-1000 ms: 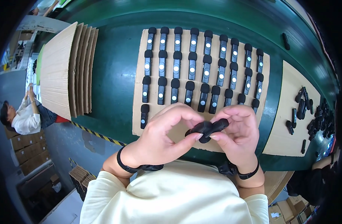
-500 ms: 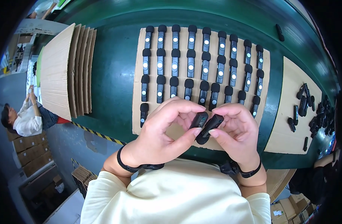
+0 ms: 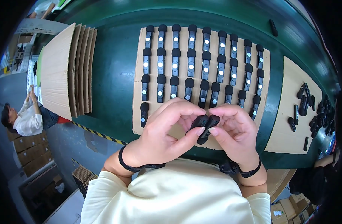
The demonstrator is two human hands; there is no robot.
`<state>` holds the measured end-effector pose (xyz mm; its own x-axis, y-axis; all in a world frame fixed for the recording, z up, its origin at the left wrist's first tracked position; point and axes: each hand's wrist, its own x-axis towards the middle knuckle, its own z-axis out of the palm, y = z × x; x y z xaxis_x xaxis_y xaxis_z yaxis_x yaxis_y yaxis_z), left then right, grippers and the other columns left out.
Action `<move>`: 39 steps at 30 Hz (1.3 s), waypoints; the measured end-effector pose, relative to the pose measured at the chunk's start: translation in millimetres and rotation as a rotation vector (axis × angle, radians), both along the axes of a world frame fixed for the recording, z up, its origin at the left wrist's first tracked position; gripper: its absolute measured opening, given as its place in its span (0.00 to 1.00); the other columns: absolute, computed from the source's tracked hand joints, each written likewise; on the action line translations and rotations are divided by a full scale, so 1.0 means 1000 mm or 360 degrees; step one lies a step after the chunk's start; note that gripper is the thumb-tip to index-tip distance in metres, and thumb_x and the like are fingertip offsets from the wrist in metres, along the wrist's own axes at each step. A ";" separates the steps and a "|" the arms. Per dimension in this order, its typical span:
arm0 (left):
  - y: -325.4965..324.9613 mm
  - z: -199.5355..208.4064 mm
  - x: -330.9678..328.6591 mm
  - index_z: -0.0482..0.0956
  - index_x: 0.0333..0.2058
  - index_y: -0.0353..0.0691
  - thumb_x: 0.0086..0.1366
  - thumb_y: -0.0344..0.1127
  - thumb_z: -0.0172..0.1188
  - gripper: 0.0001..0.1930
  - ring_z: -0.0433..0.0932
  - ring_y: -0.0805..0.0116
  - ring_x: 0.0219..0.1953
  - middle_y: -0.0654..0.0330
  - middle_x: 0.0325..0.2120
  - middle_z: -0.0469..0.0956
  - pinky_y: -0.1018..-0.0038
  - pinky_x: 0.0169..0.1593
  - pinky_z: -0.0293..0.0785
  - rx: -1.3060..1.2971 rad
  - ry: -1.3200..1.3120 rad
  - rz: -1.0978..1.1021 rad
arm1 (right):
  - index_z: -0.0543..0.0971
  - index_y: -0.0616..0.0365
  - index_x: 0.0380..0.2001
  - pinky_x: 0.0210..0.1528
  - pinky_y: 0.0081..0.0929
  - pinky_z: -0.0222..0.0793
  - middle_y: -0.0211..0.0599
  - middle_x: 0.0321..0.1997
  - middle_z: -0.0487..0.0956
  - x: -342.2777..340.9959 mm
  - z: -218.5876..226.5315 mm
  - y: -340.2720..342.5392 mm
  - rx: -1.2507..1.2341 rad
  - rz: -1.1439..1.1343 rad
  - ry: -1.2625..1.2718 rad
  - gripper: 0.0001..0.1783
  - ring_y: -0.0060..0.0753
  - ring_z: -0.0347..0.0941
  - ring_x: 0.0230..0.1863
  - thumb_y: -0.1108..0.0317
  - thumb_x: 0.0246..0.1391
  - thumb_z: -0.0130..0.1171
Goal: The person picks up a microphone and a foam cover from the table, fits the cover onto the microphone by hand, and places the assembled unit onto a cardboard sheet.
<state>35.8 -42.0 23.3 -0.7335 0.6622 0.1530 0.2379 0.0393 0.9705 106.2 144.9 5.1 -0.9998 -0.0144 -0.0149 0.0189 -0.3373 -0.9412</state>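
Close in front of my chest, both hands work on small black pieces. My left hand (image 3: 161,128) pinches a short black microphone body (image 3: 197,123) between thumb and fingers. Between its thumb and fingers my right hand (image 3: 236,125) grips a second slim black microphone (image 3: 212,122), tilted, its rounded lower end hanging down. The two pieces touch or overlap; I cannot tell whether they are joined. Beyond my hands, rows of black clip-on microphones (image 3: 191,62) with foam tops and white round stickers lie on a cardboard sheet (image 3: 138,112). My fingers hide part of the nearest rows.
Cardboard sheets (image 3: 59,71) stand stacked at the left on the green table (image 3: 113,67). A second cardboard sheet (image 3: 281,123) at the right bears loose black microphones, with a dark heap (image 3: 322,115) beside it. One black piece (image 3: 273,28) lies far right. Another person (image 3: 27,117) is at the left.
The two black pieces have turned slightly in my fingers and come closer together. The lone black piece at the far right has shifted a little left and away.
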 end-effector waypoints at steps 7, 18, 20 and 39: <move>0.003 0.001 -0.006 0.76 0.42 0.30 0.56 0.23 0.64 0.14 0.75 0.64 0.36 0.54 0.36 0.77 0.71 0.42 0.72 -0.0080 0.0364 0.0075 | 0.76 0.65 0.44 0.36 0.20 0.70 0.38 0.39 0.77 -0.006 -0.002 0.001 0.0584 -0.0098 0.0403 0.18 0.23 0.73 0.32 0.83 0.48 0.63; -0.012 -0.007 -0.009 0.78 0.38 0.34 0.61 0.30 0.62 0.09 0.76 0.58 0.35 0.55 0.36 0.79 0.65 0.43 0.72 0.0013 0.0711 0.0077 | 0.77 0.64 0.40 0.34 0.27 0.72 0.43 0.37 0.78 -0.006 0.009 -0.011 0.0963 -0.0101 0.0664 0.15 0.35 0.75 0.32 0.82 0.46 0.63; -0.023 -0.003 -0.009 0.78 0.38 0.35 0.60 0.29 0.62 0.08 0.77 0.58 0.35 0.55 0.36 0.79 0.65 0.43 0.73 -0.0043 0.0688 0.0042 | 0.76 0.63 0.39 0.34 0.29 0.73 0.42 0.37 0.78 -0.008 0.007 -0.017 0.0981 -0.0080 0.0677 0.15 0.39 0.76 0.33 0.82 0.45 0.63; -0.095 -0.045 0.013 0.77 0.31 0.40 0.50 0.29 0.63 0.08 0.78 0.62 0.39 0.57 0.40 0.80 0.65 0.46 0.75 -0.0619 0.1515 0.0043 | 0.76 0.57 0.36 0.40 0.33 0.70 0.40 0.44 0.75 -0.004 -0.016 -0.067 0.2103 0.0314 0.0992 0.16 0.41 0.73 0.42 0.73 0.40 0.65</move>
<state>48.7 -137.0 -21.8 -0.4358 0.7753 0.4572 0.8963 0.3274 0.2991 102.1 78.3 -11.2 -0.8331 -0.4666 0.2971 -0.5531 0.7135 -0.4301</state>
